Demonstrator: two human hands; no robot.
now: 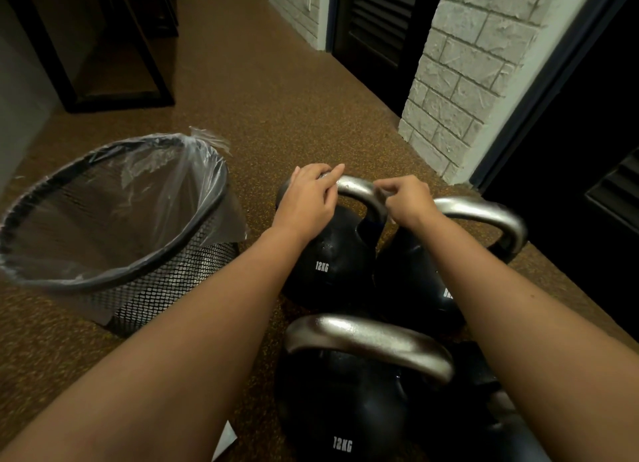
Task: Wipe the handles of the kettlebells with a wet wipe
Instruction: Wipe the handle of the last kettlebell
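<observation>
Your left hand (308, 198) lay over the far-left bend of a smooth, silvery steel handle (356, 188), fingers draped around the bar and gripping it, while your right hand (406, 202) curled around the right side of the same arch; a pale scrap showed at its fingertips, too small to tell whether it was the wipe. That handle rose from a round, matte-black kettlebell (332, 261) stamped "12KG" in white, standing on the speckled brown rubber floor (269, 91). Touching it on the right sat a second black kettlebell (415, 281), its thick metal loop gleaming beyond your right wrist. A third kettlebell (345, 403), also marked "12KG", stood nearest you, its broad handle catching the light. To the left, near the weights, a black wire-mesh wastebasket (166, 288) held a crinkled clear plastic liner (145, 185). A rough, white-painted brick pillar (477, 81) rose at the far right.
</observation>
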